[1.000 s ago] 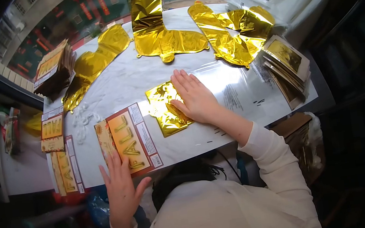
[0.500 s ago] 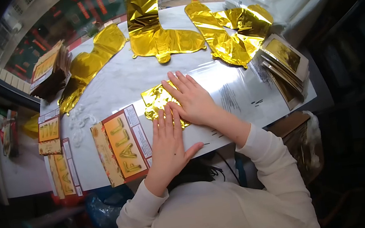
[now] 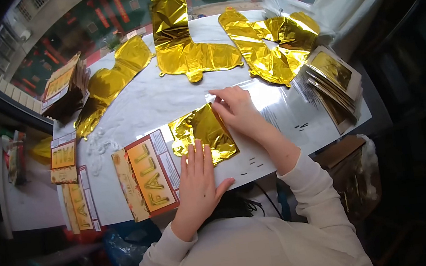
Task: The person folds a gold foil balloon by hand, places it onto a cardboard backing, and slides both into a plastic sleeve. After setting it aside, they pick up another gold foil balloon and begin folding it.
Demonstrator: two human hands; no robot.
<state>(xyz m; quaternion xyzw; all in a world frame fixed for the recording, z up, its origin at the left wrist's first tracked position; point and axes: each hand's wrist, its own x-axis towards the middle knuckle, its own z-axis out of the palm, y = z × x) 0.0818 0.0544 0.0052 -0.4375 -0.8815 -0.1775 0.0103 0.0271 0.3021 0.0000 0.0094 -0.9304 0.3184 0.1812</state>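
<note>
- vs. 0.5 s earlier: R hand had come up off folded gold foil & shifted toward its 1 o'clock corner; it had lain flat on top. More of foil's face showed now.
- L hand stayed at foil's 7 o'clock edge, fingertips on it; 1 s earlier it was on FALL pkt.
- L fingers: straight, flat, thumb stuck out. R fingers: bent, gap betw. thumb & forefinger; couldn't tell if tips touched foil.
- Foil (clock centre from here on) lay flat on white table, nr. its front edge, betw. hands.
- FALL pkt at 8, flat, nr. L hand; contents, if any, couldn't tell.
- Pkt stack at 10, FALL-type print on top one.
- Brown-edged pack stack betw. 2 & 3, leaning, gold panel on top one; insides hidden.
- Cardboard box at 4, below tabletop, clear plastic over R side; rest too dark.
- Blue plastic bag at 7, under table; contents unclear.
- Gold balloons, flat: one nr. 11, L-shaped one at 12, third nr. 1.
</note>
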